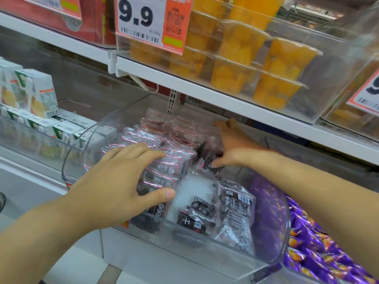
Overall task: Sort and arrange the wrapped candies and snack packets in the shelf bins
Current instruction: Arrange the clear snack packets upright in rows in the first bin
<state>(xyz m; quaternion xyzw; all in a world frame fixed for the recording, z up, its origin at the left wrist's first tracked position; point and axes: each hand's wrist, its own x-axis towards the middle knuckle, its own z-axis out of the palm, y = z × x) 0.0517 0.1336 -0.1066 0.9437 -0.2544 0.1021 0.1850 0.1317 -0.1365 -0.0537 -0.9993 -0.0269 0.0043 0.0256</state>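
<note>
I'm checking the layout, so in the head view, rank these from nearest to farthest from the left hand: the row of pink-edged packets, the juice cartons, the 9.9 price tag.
From the left hand:
1. Row of pink-edged packets, under its fingers in the clear bin.
2. Juice cartons, in the bin to the left.
3. 9.9 price tag, on the shelf above.

Bright, even light | glare on clear bin (270, 238) — soft blur | wide-angle bending at edges

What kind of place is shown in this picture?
Most likely a shop or supermarket aisle: a price tag reading 9.9 with a barcode hangs on the shelf, clear bins hold wrapped snack packets, and fruit cups fill the shelf above.
</note>
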